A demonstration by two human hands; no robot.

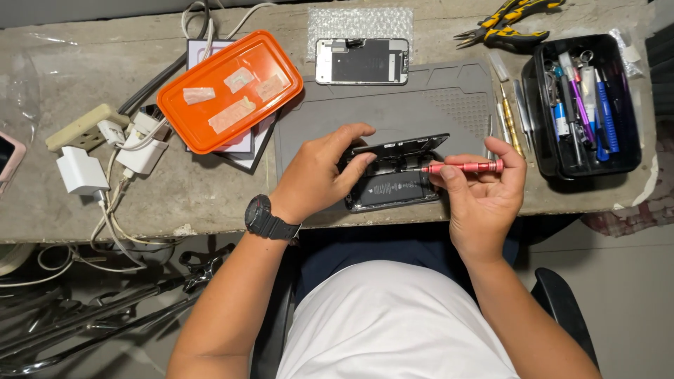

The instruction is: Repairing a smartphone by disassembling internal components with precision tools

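Left hand [316, 175] clasps opened phone [393, 175] — right hand [484, 189] pinches red screwdriver [463, 167]

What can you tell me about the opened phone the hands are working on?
The phone is a dark, opened handset lying at the front edge of the grey mat. Its screen is lifted and tilted up along the far side, baring a black battery and small parts inside. The left hand grips its left end and props the screen. The right hand holds a red screwdriver level, with its tip inside the body near the right end.
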